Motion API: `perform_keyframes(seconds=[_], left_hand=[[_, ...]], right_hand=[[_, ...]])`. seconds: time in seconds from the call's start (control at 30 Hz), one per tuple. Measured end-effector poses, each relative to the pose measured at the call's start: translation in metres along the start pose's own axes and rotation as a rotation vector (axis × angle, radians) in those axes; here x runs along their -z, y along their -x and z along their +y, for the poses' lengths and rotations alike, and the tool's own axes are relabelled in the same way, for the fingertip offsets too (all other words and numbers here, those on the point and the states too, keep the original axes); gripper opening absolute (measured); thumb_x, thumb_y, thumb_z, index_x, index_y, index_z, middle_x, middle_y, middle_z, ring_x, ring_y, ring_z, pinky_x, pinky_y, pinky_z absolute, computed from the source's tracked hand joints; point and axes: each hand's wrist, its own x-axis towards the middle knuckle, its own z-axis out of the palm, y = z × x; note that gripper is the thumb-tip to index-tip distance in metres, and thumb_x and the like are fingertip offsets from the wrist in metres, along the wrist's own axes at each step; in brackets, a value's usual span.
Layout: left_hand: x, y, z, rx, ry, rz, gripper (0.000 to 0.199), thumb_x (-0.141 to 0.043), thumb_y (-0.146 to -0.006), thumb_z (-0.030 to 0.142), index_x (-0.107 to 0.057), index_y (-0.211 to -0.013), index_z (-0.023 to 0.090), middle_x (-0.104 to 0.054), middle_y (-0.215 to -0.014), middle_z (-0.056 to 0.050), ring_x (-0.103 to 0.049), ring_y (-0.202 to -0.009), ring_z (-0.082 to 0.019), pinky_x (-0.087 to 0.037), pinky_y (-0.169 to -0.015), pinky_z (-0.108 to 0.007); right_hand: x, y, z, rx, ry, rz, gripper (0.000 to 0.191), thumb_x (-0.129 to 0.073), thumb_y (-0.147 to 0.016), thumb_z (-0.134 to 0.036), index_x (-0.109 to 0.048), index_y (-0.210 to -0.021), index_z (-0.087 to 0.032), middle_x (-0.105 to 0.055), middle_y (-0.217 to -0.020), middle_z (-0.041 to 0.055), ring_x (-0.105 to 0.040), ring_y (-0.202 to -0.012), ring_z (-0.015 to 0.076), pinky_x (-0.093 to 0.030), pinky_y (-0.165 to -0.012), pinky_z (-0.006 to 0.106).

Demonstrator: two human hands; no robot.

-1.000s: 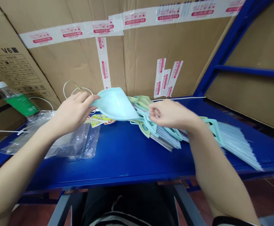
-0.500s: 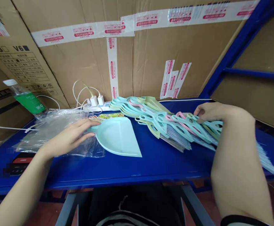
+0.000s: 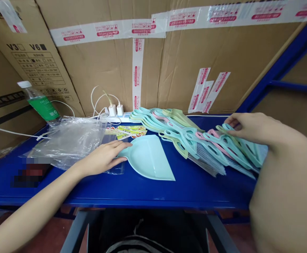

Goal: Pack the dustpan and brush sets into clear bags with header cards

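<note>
A pale blue-green dustpan [image 3: 149, 158] lies on the blue table with its wide edge to the right. My left hand [image 3: 107, 156] is closed around its handle. At the right, my right hand [image 3: 244, 127] pinches the handle end of a blue-green hand brush [image 3: 251, 149] on the row of brushes. Other brushes [image 3: 208, 144] in blue-green, pink and green overlap there, their pale bristles pointing toward the front right. Behind them is a pile of nested dustpans [image 3: 148, 117], handles to the left. My right forearm hides part of the row's right end.
Clear plastic bags [image 3: 69, 140] lie left, beside yellow printed cards [image 3: 131, 131]. A power strip [image 3: 125, 117] with white chargers sits at the back. A green-labelled bottle [image 3: 41, 105] leans at the left. Cardboard [image 3: 95, 63] forms the back wall; a blue frame [image 3: 282, 66] stands right.
The view has shifted, so the scene sits further right. My left hand and the dustpan have slid slightly right. My right hand stays at the brush row, where the rightmost brush has changed its angle.
</note>
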Motion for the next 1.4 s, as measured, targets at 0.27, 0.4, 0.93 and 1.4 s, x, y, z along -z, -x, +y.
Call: perform_keyframes(seconds=[0.27, 0.4, 0.93, 1.4], left_hand=[[-0.003, -0.002, -0.002, -0.006, -0.003, 0.02, 0.041, -0.038, -0.101, 0.041, -0.048, -0.134, 0.018, -0.064, -0.13, -0.012, -0.061, -0.119, -0.024, -0.049, -0.103, -0.042], [-0.005, -0.001, -0.002, 0.009, 0.004, 0.018, 0.041, -0.04, -0.1, 0.041, -0.047, -0.135, 0.02, -0.063, -0.132, -0.012, -0.061, -0.12, -0.025, -0.05, -0.102, -0.043], [-0.014, -0.005, 0.004, 0.008, 0.149, 0.077, 0.038, -0.047, -0.098, 0.038, -0.049, -0.132, 0.02, -0.063, -0.132, -0.011, -0.059, -0.121, -0.024, -0.05, -0.101, -0.04], [-0.015, -0.007, 0.0, 0.042, 0.391, 0.076, 0.052, -0.057, -0.093, 0.041, -0.043, -0.138, 0.021, -0.062, -0.131, -0.013, -0.067, -0.101, -0.023, -0.055, -0.083, -0.035]], right_hand=[[0.008, 0.009, -0.046, 0.341, -0.267, 0.006, 0.021, -0.047, -0.082, -0.017, -0.06, -0.099, -0.018, -0.069, -0.101, 0.0164, -0.066, -0.091, 0.0274, -0.052, -0.081, 0.041], [-0.013, 0.0, -0.055, 0.612, -0.327, 0.112, 0.025, -0.044, -0.086, -0.023, -0.06, -0.104, -0.018, -0.068, -0.102, 0.015, -0.066, -0.093, 0.0281, -0.053, -0.081, 0.043], [-0.049, 0.03, -0.13, 0.981, -0.433, 0.111, 0.035, -0.04, -0.094, -0.014, -0.062, -0.121, -0.02, -0.066, -0.106, 0.0113, -0.066, -0.095, 0.0244, -0.056, -0.081, 0.041], [-0.077, 0.048, -0.186, 1.021, -0.912, 0.126, 0.027, -0.049, -0.096, -0.016, -0.061, -0.12, -0.019, -0.068, -0.115, 0.0118, -0.064, -0.107, 0.0235, -0.053, -0.092, 0.042]])
